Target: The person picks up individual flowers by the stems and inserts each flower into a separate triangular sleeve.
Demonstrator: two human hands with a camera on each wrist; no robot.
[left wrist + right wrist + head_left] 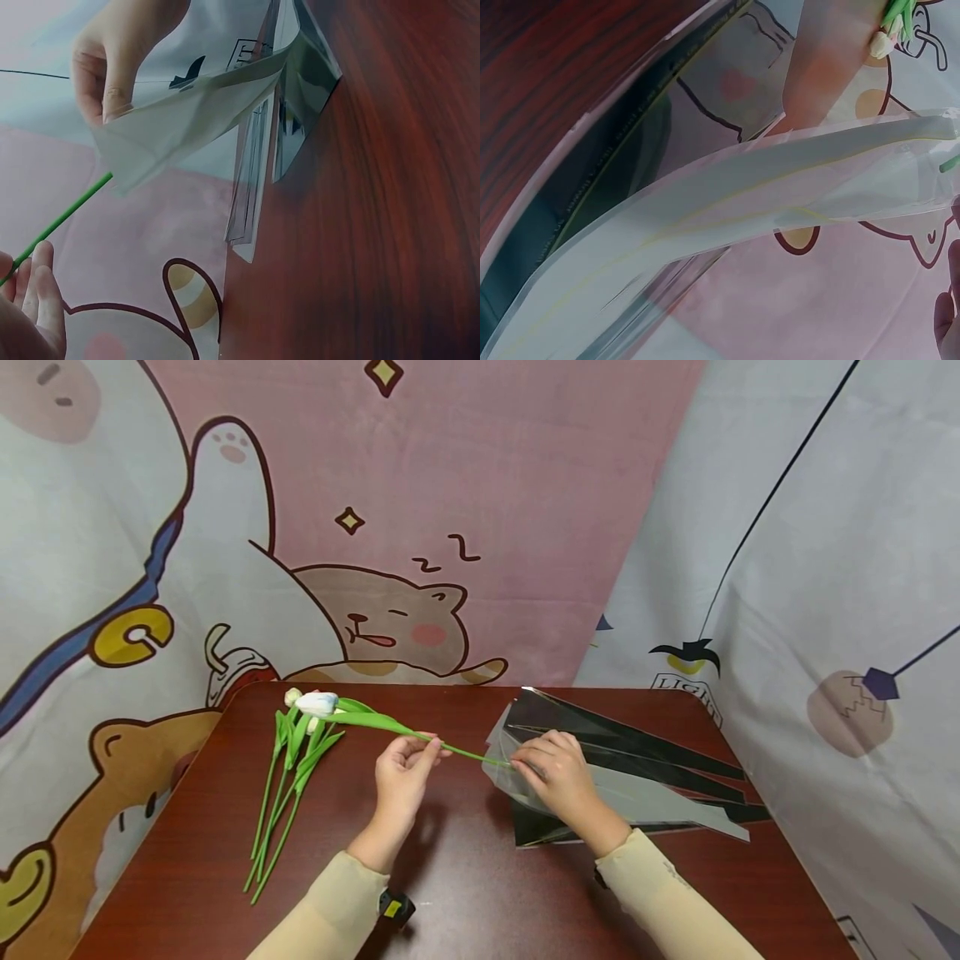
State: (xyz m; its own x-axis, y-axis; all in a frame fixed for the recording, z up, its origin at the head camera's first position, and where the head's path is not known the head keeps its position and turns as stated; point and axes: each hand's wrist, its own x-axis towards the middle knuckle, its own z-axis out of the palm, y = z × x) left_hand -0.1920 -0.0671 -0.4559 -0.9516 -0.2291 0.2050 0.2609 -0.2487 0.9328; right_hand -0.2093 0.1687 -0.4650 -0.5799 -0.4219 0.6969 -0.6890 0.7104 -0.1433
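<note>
An artificial tulip with a pale blue-white bloom (317, 703) lies across the front of my left hand (401, 772), which pinches its green stem (468, 753) between thumb and fingers. The bloom points left, over other tulips. With thumb and fingers, my right hand (558, 772) grips the mouth of a translucent whitish flower sleeve (172, 127), its edge lifted. In the left wrist view the tip of the stem (71, 212) meets the sleeve's open corner. The right wrist view has the long sleeve (727, 191) stretching across its middle.
Several white tulips (292, 756) lie in a loose bunch at the left of the reddish-brown table (450, 893). Dark, shiny tapered sleeves (622, 727) lie fanned out on the right, under and behind the gripped one. A cartoon-printed cloth (525, 527) hangs behind the table.
</note>
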